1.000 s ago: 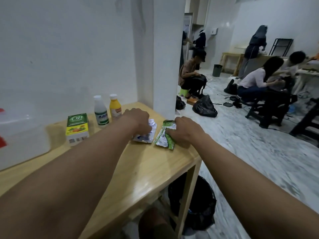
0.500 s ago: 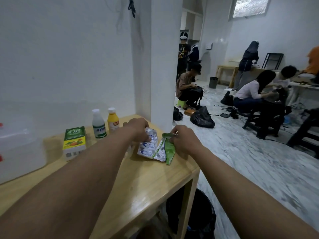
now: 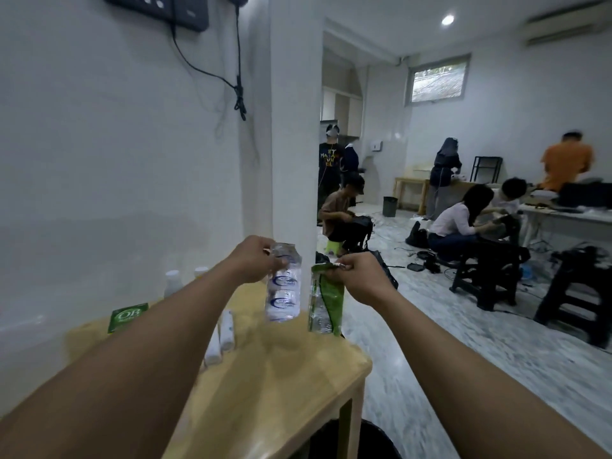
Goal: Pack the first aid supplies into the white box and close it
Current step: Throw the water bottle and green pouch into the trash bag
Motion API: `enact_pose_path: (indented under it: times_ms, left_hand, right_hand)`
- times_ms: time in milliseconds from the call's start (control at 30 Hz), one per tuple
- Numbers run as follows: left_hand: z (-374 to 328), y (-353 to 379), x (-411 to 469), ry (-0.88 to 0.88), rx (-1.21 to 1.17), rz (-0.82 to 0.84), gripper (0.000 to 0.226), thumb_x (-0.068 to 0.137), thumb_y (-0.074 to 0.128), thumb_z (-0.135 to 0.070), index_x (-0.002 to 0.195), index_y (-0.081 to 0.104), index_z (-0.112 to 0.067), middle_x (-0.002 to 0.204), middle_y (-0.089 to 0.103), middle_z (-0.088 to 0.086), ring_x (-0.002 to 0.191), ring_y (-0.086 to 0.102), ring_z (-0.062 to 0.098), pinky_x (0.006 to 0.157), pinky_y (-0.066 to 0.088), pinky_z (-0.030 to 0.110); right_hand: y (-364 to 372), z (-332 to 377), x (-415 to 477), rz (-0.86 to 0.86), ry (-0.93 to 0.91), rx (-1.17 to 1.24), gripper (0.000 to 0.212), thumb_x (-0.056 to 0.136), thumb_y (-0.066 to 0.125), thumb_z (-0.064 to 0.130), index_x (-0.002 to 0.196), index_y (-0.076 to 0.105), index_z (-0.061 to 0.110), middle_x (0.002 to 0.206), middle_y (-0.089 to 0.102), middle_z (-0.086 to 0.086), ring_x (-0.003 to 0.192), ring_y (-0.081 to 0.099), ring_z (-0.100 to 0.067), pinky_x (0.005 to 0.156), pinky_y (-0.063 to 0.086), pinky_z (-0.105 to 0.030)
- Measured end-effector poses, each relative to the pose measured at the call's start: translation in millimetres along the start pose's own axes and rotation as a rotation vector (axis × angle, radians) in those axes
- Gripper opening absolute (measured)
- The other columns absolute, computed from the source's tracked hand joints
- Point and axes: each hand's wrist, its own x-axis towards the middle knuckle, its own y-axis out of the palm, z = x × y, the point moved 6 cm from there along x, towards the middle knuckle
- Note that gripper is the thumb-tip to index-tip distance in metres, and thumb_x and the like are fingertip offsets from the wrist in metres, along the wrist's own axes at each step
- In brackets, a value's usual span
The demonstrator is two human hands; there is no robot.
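Pale wood forms the table (image 3: 298,376), which stands against a white wall (image 3: 99,144). Both hands are raised above its far end, each holding a packet by the top edge so that it hangs down. Left hand (image 3: 253,260): fingers closed on the top of a clear strip of sachets (image 3: 283,289) with blue and white printing, several sachets hanging one below another. Right hand (image 3: 359,276): fingers pinched on the upper corner of a green packet (image 3: 326,301), clear along its left side. The two packets hang just beside each other, apart, with their lower ends clear of the table top.

On the table, partly hidden behind the left forearm: a green box (image 3: 127,317) marked "OB"; the white cap of a bottle (image 3: 174,282); beside it the top of a second bottle (image 3: 200,271); and white wrapped rolls (image 3: 221,336) lying close together. The white box of the task cannot be identified in this view.

A dark bin (image 3: 357,438) stands under the table's right end. Several other people occupy the room beyond.
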Motion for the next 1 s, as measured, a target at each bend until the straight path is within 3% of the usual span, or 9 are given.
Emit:
enact_pose_path:
  times_ms: [67,133,300,400,467,600,767,900,1000]
  left_hand:
    - [-16,-4,1,0.035,-0.059,-0.01,0.009,0.082,0.079,-0.01,0.087,0.071,-0.011,0.085,0.073,0.009,0.078,0.066,0.025,0.077,0.052,0.034]
    - [-31,-7,1,0.053,-0.105,-0.007,0.015,0.083,0.076,-0.002,0.095,0.068,-0.008,0.085,0.07,0.01,0.074,0.063,0.021,0.069,0.049,0.027]
    - [-57,-8,4,0.072,-0.165,-0.004,0.022,0.084,0.072,0.002,0.105,0.067,0.0,0.095,0.069,0.016,0.08,0.062,0.022,0.061,0.047,0.024]
    - [-65,-4,11,0.069,-0.184,-0.002,0.021,0.083,0.072,0.003,0.103,0.067,0.0,0.091,0.068,0.015,0.075,0.06,0.022,0.055,0.043,0.023]
    - [-69,-1,18,0.065,-0.199,0.001,0.02,0.083,0.072,0.003,0.101,0.068,-0.005,0.089,0.068,0.013,0.067,0.058,0.019,0.05,0.042,0.021]
    - [-72,10,36,0.06,-0.196,-0.006,0.02,0.081,0.072,-0.001,0.098,0.071,-0.011,0.084,0.066,0.007,0.066,0.054,0.016,0.055,0.039,0.024]
    - [-79,37,59,0.064,-0.149,0.009,0.011,0.079,0.073,-0.005,0.088,0.073,-0.011,0.083,0.062,0.004,0.068,0.045,0.014,0.058,0.035,0.026]
    - [-75,65,83,0.062,-0.121,0.04,0.016,0.079,0.074,-0.009,0.096,0.074,-0.007,0.097,0.061,0.007,0.072,0.049,0.015,0.062,0.041,0.027]
    - [-64,90,99,0.058,-0.086,0.065,0.028,0.08,0.073,-0.011,0.107,0.072,-0.003,0.112,0.063,0.013,0.087,0.059,0.022,0.067,0.049,0.029]
  right_hand:
    - [-14,4,4,-0.024,0.014,0.013,0.027,0.085,0.076,0.015,0.062,0.061,0.015,0.045,0.046,0.012,0.037,0.041,0.0,0.042,0.031,-0.017]
    - [-28,6,9,-0.061,0.021,0.049,0.03,0.081,0.08,0.016,0.06,0.06,0.009,0.046,0.048,0.008,0.044,0.044,-0.011,0.05,0.034,-0.024]
    - [-59,17,18,-0.1,-0.023,0.07,0.025,0.079,0.082,0.018,0.083,0.073,-0.005,0.076,0.067,-0.008,0.069,0.058,-0.017,0.064,0.046,-0.03]
    - [-76,19,22,-0.114,-0.015,0.095,0.016,0.081,0.08,0.015,0.079,0.074,0.0,0.069,0.063,0.008,0.059,0.054,-0.013,0.05,0.043,-0.016]
    - [-84,18,26,-0.132,-0.011,0.1,0.012,0.08,0.081,0.015,0.075,0.073,0.009,0.065,0.061,0.001,0.049,0.049,-0.01,0.04,0.037,-0.014]
    - [-93,7,37,-0.139,0.01,0.121,0.012,0.078,0.083,0.016,0.08,0.074,0.009,0.07,0.063,-0.005,0.046,0.049,-0.01,0.038,0.039,-0.02]
    - [-95,-20,51,-0.149,0.031,0.085,0.008,0.077,0.083,0.009,0.078,0.075,0.008,0.069,0.066,0.001,0.06,0.059,-0.006,0.052,0.043,-0.013]
    - [-91,-56,62,-0.148,0.084,0.073,0.014,0.077,0.083,0.009,0.084,0.075,-0.001,0.066,0.063,-0.003,0.047,0.052,-0.003,0.049,0.044,-0.02]
    - [-84,-91,71,-0.133,0.14,0.033,0.009,0.077,0.082,0.011,0.081,0.075,0.005,0.076,0.07,-0.012,0.065,0.061,-0.017,0.065,0.055,-0.038]
